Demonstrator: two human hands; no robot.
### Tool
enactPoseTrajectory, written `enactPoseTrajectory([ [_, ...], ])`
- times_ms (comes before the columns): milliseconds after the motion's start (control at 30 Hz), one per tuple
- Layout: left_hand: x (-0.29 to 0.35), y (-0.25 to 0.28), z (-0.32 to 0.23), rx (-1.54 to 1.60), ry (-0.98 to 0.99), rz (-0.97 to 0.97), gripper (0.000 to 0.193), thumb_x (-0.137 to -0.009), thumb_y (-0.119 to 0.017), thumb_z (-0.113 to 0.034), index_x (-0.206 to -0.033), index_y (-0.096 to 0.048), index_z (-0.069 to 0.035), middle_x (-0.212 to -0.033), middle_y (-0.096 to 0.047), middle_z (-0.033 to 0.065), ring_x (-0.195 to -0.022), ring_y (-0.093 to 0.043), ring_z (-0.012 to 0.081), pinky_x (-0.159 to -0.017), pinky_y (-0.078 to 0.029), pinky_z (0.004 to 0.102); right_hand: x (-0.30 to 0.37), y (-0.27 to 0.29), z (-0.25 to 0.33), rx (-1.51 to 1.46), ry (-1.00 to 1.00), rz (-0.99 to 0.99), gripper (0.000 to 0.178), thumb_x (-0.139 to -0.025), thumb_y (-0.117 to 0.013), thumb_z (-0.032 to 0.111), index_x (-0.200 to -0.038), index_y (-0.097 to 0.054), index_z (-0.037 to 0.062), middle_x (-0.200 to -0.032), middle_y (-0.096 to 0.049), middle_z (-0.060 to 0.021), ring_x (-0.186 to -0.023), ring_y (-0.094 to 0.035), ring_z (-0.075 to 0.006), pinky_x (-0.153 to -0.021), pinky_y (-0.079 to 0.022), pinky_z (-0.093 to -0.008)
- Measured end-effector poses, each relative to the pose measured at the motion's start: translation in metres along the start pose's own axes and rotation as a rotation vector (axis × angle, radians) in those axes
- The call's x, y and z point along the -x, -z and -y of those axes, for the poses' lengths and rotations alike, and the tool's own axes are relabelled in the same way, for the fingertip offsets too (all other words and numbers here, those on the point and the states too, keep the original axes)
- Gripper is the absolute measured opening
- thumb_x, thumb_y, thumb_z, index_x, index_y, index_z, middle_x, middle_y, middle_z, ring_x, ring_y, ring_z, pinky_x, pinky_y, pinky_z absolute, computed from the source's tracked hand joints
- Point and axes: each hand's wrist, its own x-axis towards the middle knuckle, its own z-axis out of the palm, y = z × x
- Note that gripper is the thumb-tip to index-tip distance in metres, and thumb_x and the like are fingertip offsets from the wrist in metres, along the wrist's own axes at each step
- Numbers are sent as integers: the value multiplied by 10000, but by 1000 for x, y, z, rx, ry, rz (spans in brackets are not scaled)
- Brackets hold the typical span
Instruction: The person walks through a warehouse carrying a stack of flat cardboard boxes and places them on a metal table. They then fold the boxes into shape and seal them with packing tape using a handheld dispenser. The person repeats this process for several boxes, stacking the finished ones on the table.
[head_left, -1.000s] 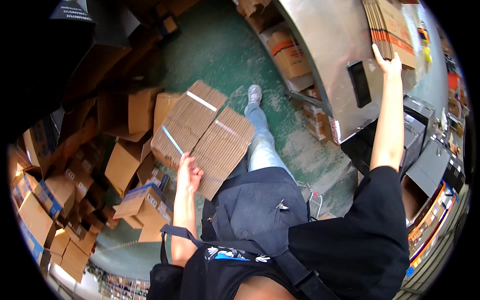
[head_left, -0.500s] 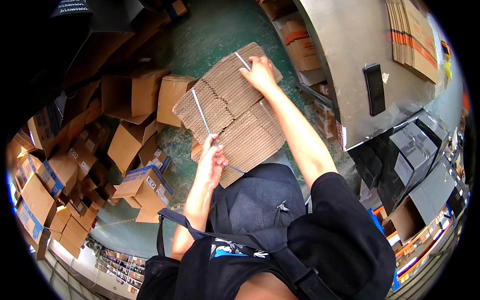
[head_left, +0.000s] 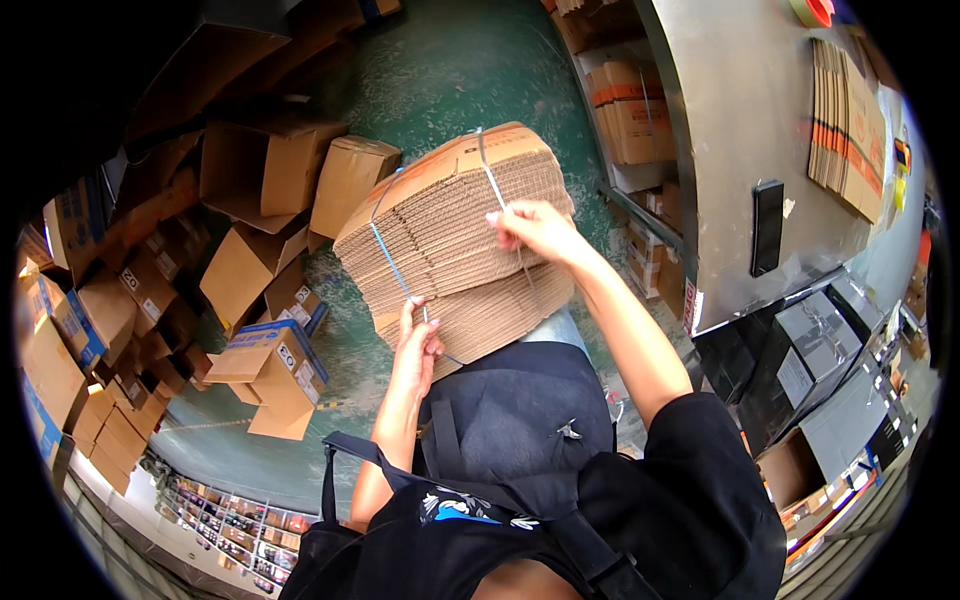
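A strapped bundle (head_left: 440, 225) of flattened cardboard is found tilted before the wearer, the green floor (head_left: 440, 80) showing beyond it. Sound handling, in this inspector's judgement, calls for even tension on both straps, each taken close to the bundle, with the tilt controlled so that no layer slides out. The left hand (head_left: 412, 352), at the bundle's near left side, has its fingers clamped on the blue strap (head_left: 387, 252). The right hand (head_left: 541, 236), over the bundle's right part, has its fingers curled together on the pale strap (head_left: 490, 170); how firmly cannot be told. The bundle's layered edges lie between the two sets of fingers and directly beneath the right. The surface (head_left: 725, 100) with a black phone (head_left: 768, 228) stands to the bundle's right.
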Motion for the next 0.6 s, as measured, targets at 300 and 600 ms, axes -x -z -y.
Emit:
enactPoseTrajectory([
  [300,-5,50,-7,-46,-211,-44,784,-853,-549,-88,-1537,-197,-243,-732,-364,-62,-639,-326,70,-624,-301,221,31,-39,2,-353,138,-50,298,-876,-700,202,-761,-435,128,-772,-553,24,-756,-542,-59,-687,-411,-206],
  [600,-24,111,-11,-183,-213,-120,590,-846,-529,-134,-1428,-434,-103,-822,-377,-55,-649,-323,58,-604,-295,198,-22,13,-23,-970,557,-564,197,-875,-601,-9,-749,-482,83,-882,-608,-69,-1011,-616,-205,-1013,-485,-447],
])
